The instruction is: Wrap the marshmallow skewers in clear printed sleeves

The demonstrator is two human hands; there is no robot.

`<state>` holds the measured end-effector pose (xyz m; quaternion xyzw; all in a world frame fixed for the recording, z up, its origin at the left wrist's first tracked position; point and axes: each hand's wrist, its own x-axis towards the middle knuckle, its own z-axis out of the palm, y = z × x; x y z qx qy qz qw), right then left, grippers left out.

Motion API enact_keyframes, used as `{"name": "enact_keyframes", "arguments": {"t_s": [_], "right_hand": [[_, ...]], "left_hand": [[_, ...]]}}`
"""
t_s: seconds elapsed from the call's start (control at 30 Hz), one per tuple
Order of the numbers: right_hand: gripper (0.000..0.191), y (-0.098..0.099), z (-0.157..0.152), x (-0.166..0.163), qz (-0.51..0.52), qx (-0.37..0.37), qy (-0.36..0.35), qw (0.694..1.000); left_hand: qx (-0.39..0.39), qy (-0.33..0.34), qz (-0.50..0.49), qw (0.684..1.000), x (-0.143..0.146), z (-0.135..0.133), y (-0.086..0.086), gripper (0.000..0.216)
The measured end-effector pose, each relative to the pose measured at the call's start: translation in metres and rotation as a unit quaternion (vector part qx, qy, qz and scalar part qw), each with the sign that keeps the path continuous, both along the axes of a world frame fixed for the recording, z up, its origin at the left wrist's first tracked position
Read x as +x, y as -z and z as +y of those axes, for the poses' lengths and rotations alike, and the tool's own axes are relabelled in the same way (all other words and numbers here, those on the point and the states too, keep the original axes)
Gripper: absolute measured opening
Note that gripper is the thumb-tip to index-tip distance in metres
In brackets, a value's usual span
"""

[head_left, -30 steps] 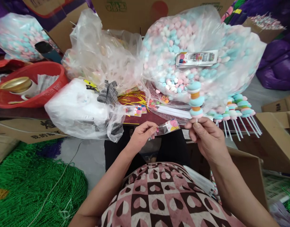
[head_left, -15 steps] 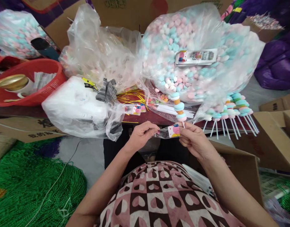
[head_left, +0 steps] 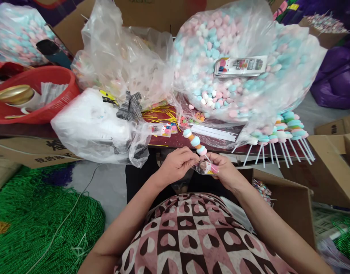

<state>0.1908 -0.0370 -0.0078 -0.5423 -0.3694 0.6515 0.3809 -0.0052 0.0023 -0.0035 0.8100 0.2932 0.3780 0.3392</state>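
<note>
My left hand (head_left: pixel 176 165) and my right hand (head_left: pixel 224 173) are close together in front of my body, both with fingers pinched. Between them is a small clear wrapper bag (head_left: pixel 208 167) with a pink and yellow print. My right hand also holds a candy skewer (head_left: pixel 195 142) by its stick; the pastel blue, orange and pink pieces tilt up and to the left above my fingers. My left hand pinches the bag's left end.
A large clear bag of pink and blue candies (head_left: pixel 234 64) lies behind, with a card packet (head_left: pixel 241 65) on it. Finished skewers (head_left: pixel 280 133) lie at the right. A red basket (head_left: pixel 35 95), white bag (head_left: pixel 89 125), yellow twist ties (head_left: pixel 160 116), cardboard boxes (head_left: pixel 331 167) and green cord (head_left: pixel 35 224) surround me.
The skewer dropped from upright at the right and now tilts left. My hands came together and lower, and the wrapper bag is bunched between them.
</note>
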Motion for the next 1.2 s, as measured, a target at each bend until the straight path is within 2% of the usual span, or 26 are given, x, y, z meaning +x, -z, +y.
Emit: {"name": "enact_keyframes", "arguments": {"t_s": [0.17,0.37,0.53,0.7,0.9,1.03,1.2], "right_hand": [[0.039,0.002,-0.006,0.002,-0.015,0.058,0.024,0.998],[0.044,0.002,-0.006,0.004,0.01,-0.023,0.018,1.0],[0.035,-0.005,-0.003,-0.005,-0.018,0.006,0.037,0.999],[0.04,-0.016,0.001,-0.001,-0.033,0.027,0.072,0.997],[0.031,-0.041,-0.013,0.039,-0.064,0.117,0.063,0.989],[0.026,-0.05,-0.028,0.061,-0.126,0.131,0.031,0.983],[0.029,-0.054,-0.033,0.072,-0.252,0.169,-0.042,0.952]], "left_hand": [[0.022,-0.035,0.058,0.997,0.001,0.0,0.004,0.023],[-0.021,-0.015,0.051,0.998,0.003,-0.001,0.008,0.024],[-0.019,-0.021,0.001,1.0,0.006,-0.003,0.009,0.024],[-0.115,-0.056,-0.081,0.988,0.0,0.004,0.012,0.022],[-0.258,-0.068,-0.211,0.94,-0.015,0.015,0.017,0.017],[-0.291,-0.062,-0.261,0.918,-0.015,0.015,0.021,0.018],[-0.299,-0.07,-0.258,0.916,-0.013,0.015,0.024,0.021]]}}
